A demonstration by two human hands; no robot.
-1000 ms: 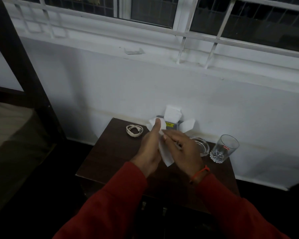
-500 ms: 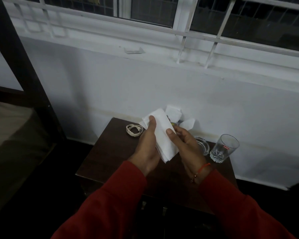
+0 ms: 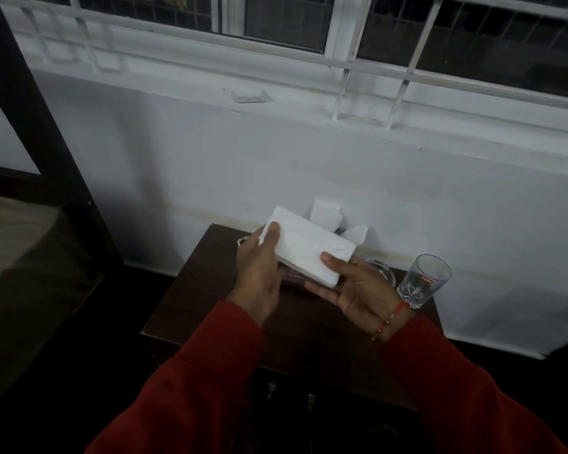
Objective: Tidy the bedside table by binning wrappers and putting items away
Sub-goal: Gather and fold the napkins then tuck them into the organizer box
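Holding folded tissue (image 3: 304, 245) above bedside table (image 3: 191, 290), left hand (image 3: 259, 276) and right hand (image 3: 358, 286) grips pinching it

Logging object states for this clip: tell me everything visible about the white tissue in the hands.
The tissue is a white, soft-looking paper sheet folded into a flat rectangle, faintly creased. It is held in the air above the table, tilted, long side running from upper left to lower right. The left hand pinches its upper left corner; the right hand supports its lower right end, thumb on top.

Dark wooden bedside table (image 3: 210, 299) against the wall, clear glass (image 3: 423, 280) standing just right of the right hand (image 3: 358, 286), glass ashtray (image 3: 382, 271) behind that hand, white open box (image 3: 335, 221) beyond both hands
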